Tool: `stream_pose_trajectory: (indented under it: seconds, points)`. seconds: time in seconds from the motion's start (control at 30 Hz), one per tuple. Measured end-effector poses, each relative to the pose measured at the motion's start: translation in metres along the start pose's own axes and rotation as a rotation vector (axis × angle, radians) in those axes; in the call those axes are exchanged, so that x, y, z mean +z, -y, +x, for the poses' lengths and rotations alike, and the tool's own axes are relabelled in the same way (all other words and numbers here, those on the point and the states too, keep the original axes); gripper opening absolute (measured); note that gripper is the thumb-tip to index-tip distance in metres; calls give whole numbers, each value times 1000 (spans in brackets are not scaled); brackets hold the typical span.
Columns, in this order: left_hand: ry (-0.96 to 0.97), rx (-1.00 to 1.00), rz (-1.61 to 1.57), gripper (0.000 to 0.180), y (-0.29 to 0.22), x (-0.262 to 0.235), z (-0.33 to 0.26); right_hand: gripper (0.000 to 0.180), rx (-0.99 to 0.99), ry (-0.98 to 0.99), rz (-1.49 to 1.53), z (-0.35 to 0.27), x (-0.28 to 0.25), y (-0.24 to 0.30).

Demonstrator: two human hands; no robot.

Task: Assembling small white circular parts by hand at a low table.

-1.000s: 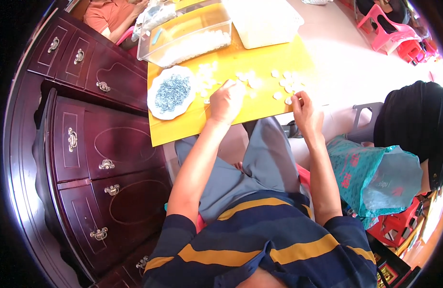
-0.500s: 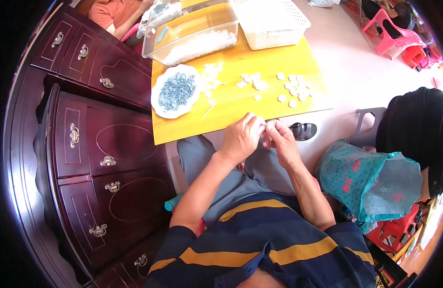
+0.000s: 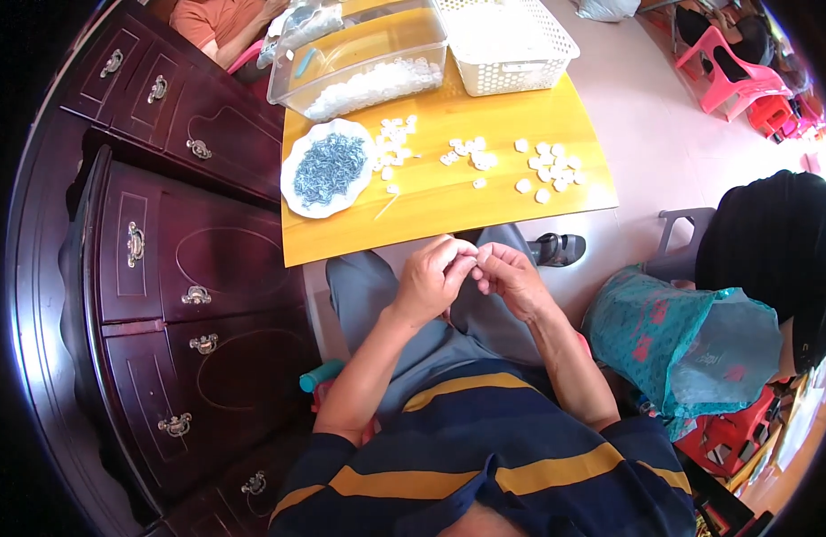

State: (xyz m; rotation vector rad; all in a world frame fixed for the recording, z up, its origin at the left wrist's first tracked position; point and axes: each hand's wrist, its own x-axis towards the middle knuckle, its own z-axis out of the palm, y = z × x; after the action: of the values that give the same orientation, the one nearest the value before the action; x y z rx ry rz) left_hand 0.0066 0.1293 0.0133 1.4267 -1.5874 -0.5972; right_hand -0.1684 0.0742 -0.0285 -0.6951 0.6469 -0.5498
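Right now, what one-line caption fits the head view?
Both hands, left hand and right hand, meet fingertip to fingertip over the lap, below a yellow table scattered with small white pieces.

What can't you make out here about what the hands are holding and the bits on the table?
- Head view: anything pinched between left hand and right hand is hidden by the fingers.
- Small white pieces on the yellow table: too small to identify.
- Blue-grey bits on the white plate: too small.
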Motion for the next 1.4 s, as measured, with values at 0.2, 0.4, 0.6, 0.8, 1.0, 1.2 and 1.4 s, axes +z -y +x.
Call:
stream_pose_trajectory:
  seconds: [0.2,0.4,0.6,0.8,1.0,1.2,1.4]
  points:
    - [-10,-124,-64,6,2,-3,-9,19,34,-9,-55,-1,7,-1]
    - [-33,-116,-52,8,22,-1,-20,17,-160,-99,-416,1,14,-13]
    - [99,-459,-296,14,36,2,-48,18,-478,-231,-952,11,32,9]
    - [95,-202,-118,15,30,21,-61,12,-758,-443,-1389,58,34,47]
    - [127,-202,-55,14,33,20,-64,10,-862,-538,-1688,104,23,59]
    - [97,-184,-29,14,38,14,-64,13,-800,-577,-1695,113,34,64]
    - [107,-187,-1,14,38,12,-62,14,-826,-493,-1664,125,43,62]
